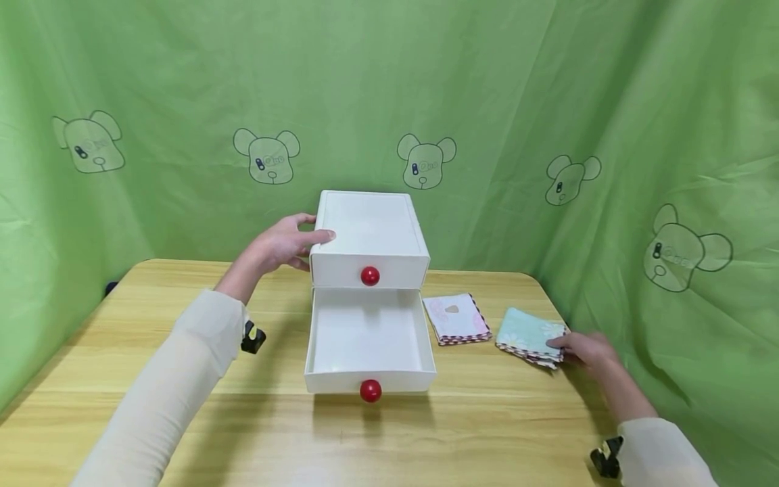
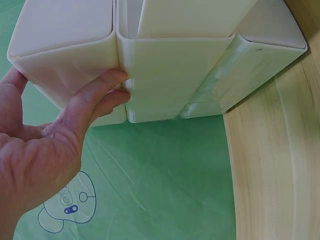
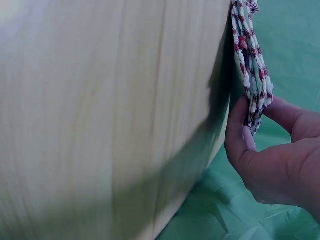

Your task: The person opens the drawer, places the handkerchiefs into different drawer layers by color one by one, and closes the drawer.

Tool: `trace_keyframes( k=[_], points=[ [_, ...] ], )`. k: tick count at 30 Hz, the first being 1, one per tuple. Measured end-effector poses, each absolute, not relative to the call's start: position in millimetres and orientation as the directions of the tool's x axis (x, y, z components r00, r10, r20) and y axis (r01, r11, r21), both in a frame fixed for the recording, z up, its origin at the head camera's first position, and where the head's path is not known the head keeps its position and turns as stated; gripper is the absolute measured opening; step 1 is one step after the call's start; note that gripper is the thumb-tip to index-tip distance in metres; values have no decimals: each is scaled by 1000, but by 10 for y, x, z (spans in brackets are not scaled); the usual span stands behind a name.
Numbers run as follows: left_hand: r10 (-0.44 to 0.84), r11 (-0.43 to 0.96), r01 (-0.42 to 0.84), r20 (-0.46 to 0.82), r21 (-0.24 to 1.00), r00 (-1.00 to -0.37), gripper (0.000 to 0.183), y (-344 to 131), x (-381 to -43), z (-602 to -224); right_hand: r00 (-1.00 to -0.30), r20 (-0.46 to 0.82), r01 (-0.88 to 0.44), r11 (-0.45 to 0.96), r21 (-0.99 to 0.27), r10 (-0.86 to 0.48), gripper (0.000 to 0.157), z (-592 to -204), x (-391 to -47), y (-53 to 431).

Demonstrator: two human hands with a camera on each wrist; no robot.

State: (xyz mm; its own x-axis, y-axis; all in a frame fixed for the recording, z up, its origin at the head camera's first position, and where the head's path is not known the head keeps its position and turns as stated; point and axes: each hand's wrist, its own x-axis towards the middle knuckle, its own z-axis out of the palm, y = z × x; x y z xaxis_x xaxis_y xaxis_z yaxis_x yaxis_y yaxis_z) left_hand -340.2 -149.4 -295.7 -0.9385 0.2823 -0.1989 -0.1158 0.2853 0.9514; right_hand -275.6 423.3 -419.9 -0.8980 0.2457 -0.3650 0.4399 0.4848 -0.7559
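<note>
A white drawer cabinet (image 1: 372, 223) with red round knobs stands on the table, its middle drawer (image 1: 367, 331) pulled out and holding nothing visible. My left hand (image 1: 286, 242) rests on the cabinet's left side, thumb over the top edge and fingers spread along the side wall. In the left wrist view, those fingertips touch the side wall near the seam between two tiers. At the right edge of the table, my right hand (image 1: 587, 348) pinches the corner of a folded mint-green handkerchief (image 1: 526, 331), thumb above and fingers below. Its checked borders show stacked layers in the right wrist view.
A folded white-and-pink handkerchief (image 1: 456, 316) lies between the cabinet and the green one. The wooden table (image 1: 268, 433) ends close to my right hand. Green curtain (image 1: 487, 81) with bear-head drawings hangs behind and along both sides.
</note>
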Motion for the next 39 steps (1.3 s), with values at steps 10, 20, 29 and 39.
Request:
trace_keyframes(
  k=[10, 20, 29, 39],
  points=[
    [273, 287, -112, -193, 951, -942, 91, -1507, -3417, -2967, -903, -393, 428, 283, -858, 176, 34, -4059, -2743, 4116],
    [278, 298, -113, -199, 948, -940, 89, -1499, -3379, -2919, -932, -335, 361, 269, -893, 139, 86, -3977, -2778, 4050],
    [269, 303, -111, -197, 946, -943, 91, -1522, -3414, -2959, -952, -280, 301, 221, -928, 123, 88, -3771, -2753, 3886],
    [267, 304, -104, -190, 947, -945, 92, -1515, -3419, -2964, -974, -216, 228, 261, -938, 73, 84, -3538, -2701, 3654]
  ],
)
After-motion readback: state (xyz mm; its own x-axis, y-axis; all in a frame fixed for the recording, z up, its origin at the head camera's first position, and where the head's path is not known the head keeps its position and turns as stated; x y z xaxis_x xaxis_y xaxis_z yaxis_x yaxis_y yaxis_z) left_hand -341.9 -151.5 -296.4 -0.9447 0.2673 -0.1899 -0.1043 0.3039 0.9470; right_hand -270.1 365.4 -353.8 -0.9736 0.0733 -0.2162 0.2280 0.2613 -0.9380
